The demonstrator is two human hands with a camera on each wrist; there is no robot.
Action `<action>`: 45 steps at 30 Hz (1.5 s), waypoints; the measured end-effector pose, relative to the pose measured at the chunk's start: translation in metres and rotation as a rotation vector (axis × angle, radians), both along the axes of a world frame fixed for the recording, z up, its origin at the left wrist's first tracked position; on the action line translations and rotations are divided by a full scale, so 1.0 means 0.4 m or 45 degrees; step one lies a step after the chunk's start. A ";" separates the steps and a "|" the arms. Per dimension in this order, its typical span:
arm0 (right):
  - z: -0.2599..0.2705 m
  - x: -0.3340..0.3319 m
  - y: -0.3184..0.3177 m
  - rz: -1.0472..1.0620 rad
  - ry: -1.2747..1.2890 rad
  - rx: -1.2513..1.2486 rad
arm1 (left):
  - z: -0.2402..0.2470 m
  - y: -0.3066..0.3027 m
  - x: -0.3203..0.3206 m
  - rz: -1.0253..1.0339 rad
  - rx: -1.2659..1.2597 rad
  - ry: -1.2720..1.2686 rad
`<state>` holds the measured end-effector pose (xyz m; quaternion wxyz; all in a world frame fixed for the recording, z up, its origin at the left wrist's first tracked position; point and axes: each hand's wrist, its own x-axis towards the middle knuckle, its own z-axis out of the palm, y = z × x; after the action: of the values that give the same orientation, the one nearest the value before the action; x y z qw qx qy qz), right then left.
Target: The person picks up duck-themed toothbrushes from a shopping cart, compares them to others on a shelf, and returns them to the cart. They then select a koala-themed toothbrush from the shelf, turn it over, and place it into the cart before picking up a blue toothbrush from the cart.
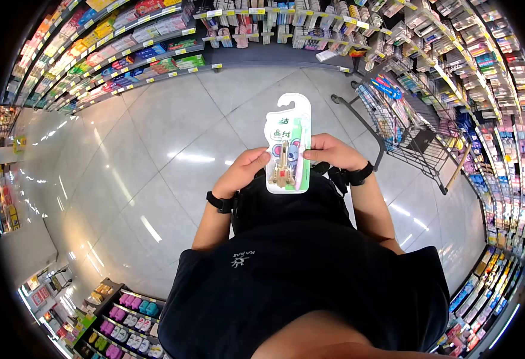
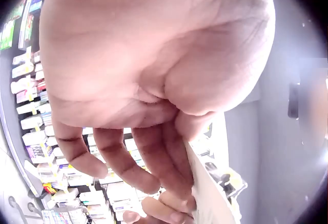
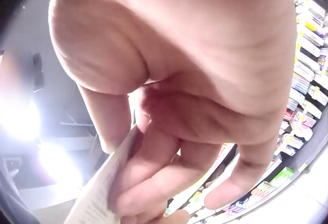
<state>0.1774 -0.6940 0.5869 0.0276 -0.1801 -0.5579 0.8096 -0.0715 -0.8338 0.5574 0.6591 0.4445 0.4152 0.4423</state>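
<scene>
In the head view a carded toothbrush pack (image 1: 278, 121) is held upright in front of the body, its printed front facing up. It is white and green, with a hook cut-out at the top, a cartoon animal, a pink toothbrush (image 1: 299, 170) and a gold-coloured item under clear plastic. My left hand (image 1: 244, 170) pinches its left edge, thumb on the front. On the opposite edge my right hand (image 1: 336, 152) grips it the same way. Both wrist views show fingers behind the card (image 2: 207, 196); small print covers its back (image 3: 95, 198).
A shopping cart (image 1: 421, 140) with goods in it stands to the right. Stocked shelves (image 1: 149, 45) curve along the front and right side. Behind on the left is a rack of colourful shoes (image 1: 132, 320). Grey floor tiles (image 1: 155, 119) lie below.
</scene>
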 end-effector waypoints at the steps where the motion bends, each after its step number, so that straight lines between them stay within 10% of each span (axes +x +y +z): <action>1: 0.012 -0.009 0.000 0.072 -0.043 0.046 | 0.009 -0.008 -0.011 0.009 0.041 0.007; 32: 0.068 -0.178 -0.085 -0.086 0.015 0.259 | 0.064 -0.113 -0.068 0.459 0.271 0.447; 38: 0.080 -0.204 -0.125 0.129 -0.186 0.794 | 0.074 -0.128 -0.051 0.518 0.347 0.620; 45: 0.082 -0.195 -0.128 0.177 -0.218 0.443 | 0.081 -0.130 -0.049 0.438 0.252 0.394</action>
<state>0.0996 -0.7452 0.6197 -0.0451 -0.2019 -0.7008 0.6827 -0.0911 -0.8860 0.5898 0.4559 0.4920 0.5354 0.5133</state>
